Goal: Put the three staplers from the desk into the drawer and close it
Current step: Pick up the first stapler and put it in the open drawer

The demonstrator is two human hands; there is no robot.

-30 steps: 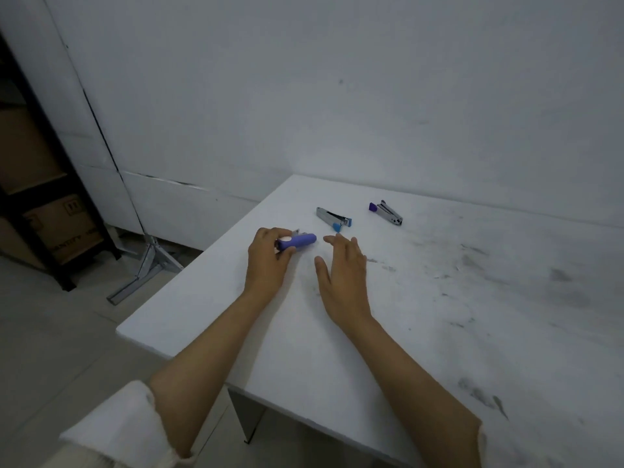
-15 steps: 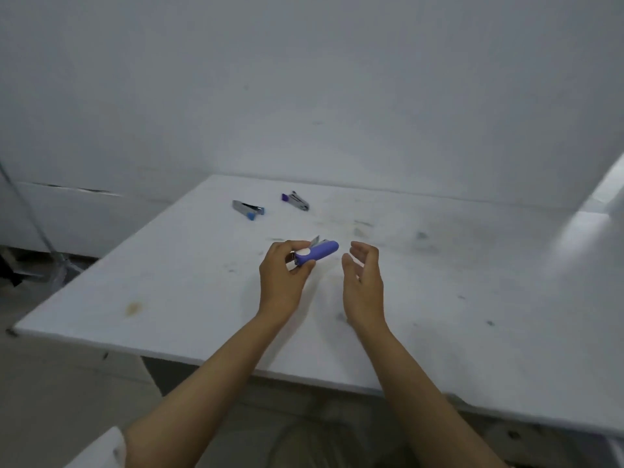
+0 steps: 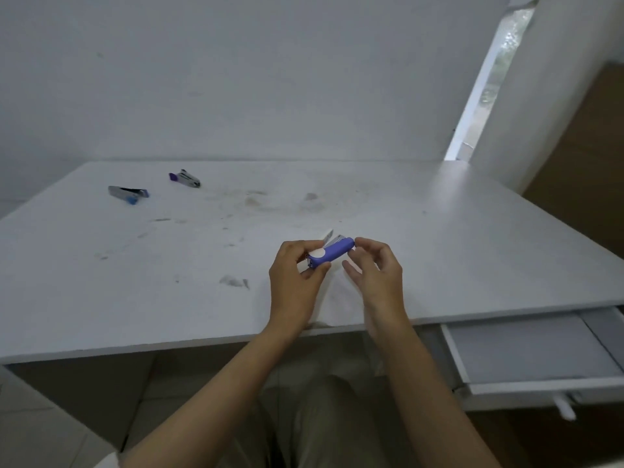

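Note:
My left hand (image 3: 294, 282) grips a purple stapler (image 3: 332, 254) above the white desk (image 3: 439, 238), near its front edge. My right hand (image 3: 376, 271) is beside it, its fingertips touching the stapler's far end. A silver stapler with a blue end (image 3: 128, 193) and a silver stapler with a purple end (image 3: 185, 178) lie on the desk at the back left. An open white drawer (image 3: 526, 352) sticks out under the desk at the lower right, and it looks empty.
A white wall runs behind the desk. A narrow window strip (image 3: 489, 79) is at the upper right, next to a brown panel (image 3: 580, 146). My knees in khaki trousers (image 3: 324, 417) are under the desk's front edge.
The view has swung right and the open drawer has come into sight. My left hand has carried the purple stapler to the right. My right hand has closed in on its far end.

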